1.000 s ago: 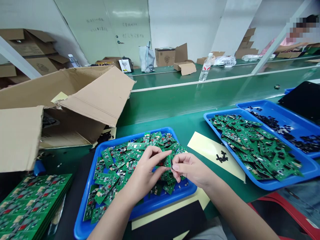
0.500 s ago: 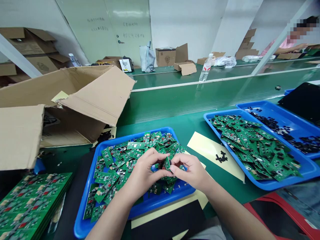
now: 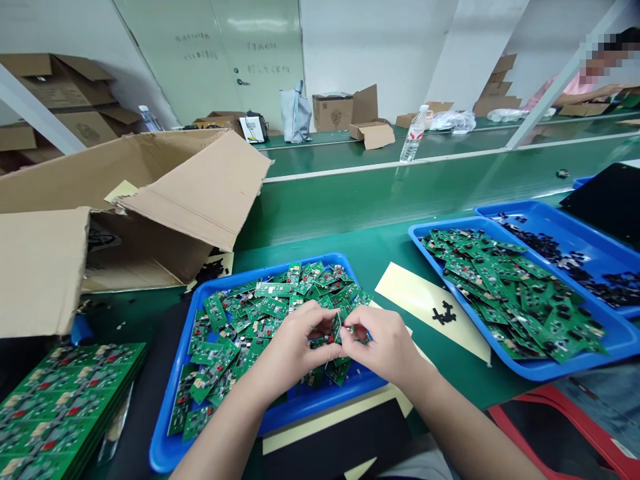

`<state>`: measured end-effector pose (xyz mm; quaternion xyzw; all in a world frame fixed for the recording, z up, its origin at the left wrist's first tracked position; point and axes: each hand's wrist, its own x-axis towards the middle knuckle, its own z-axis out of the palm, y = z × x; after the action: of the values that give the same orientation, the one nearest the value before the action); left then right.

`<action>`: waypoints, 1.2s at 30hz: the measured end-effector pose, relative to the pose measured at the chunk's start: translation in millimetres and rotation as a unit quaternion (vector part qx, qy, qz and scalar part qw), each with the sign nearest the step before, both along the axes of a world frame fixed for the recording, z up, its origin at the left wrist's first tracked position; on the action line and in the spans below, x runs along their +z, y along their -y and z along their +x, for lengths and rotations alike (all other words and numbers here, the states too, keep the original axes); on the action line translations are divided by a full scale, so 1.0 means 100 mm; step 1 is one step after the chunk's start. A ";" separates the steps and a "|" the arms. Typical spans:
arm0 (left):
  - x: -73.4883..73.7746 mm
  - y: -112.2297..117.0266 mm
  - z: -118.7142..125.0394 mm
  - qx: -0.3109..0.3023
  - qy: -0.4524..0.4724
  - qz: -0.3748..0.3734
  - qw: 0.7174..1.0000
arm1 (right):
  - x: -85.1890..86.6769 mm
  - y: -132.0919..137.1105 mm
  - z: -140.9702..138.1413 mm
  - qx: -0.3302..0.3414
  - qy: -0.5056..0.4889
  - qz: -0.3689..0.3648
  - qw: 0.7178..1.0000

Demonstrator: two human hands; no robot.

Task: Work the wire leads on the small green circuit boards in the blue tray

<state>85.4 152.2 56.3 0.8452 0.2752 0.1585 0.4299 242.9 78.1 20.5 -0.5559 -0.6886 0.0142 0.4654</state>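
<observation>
Pinched between the thumb and fingers of my left hand (image 3: 305, 337) is a small green circuit board (image 3: 336, 327), held on edge. My right hand (image 3: 377, 340) closes its thumb and fingertips on the board's right side; whether a small part sits between them is hidden. Both hands are over the right part of a blue tray (image 3: 167, 393) heaped with loose green circuit boards (image 3: 274, 307). Right of my hands, a cream backing sheet (image 3: 405, 288) carries a few small black pieces (image 3: 444, 313).
A second blue tray (image 3: 540, 371) of boards stands right, beside another tray (image 3: 530, 212) with small black parts. Stacked board panels (image 3: 65, 400) and an open cardboard box (image 3: 195, 193) lie left. A black sheet (image 3: 340, 440) is in front. A person (image 3: 565, 90) sits far right.
The board has turned more edge-on in my fingers. My right hand's fingers have curled in closer against it, while my left hand stays nearly in place.
</observation>
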 end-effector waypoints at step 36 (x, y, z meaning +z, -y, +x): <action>0.04 0.08 0.08 0.003 0.147 -0.413 0.899 | 0.11 -0.01 0.09 0.110 -0.041 0.134 0.984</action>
<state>93.5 144.4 60.1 0.5581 0.2525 0.1541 0.7753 251.8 78.8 31.5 -0.4082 -0.7217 -0.0039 0.5590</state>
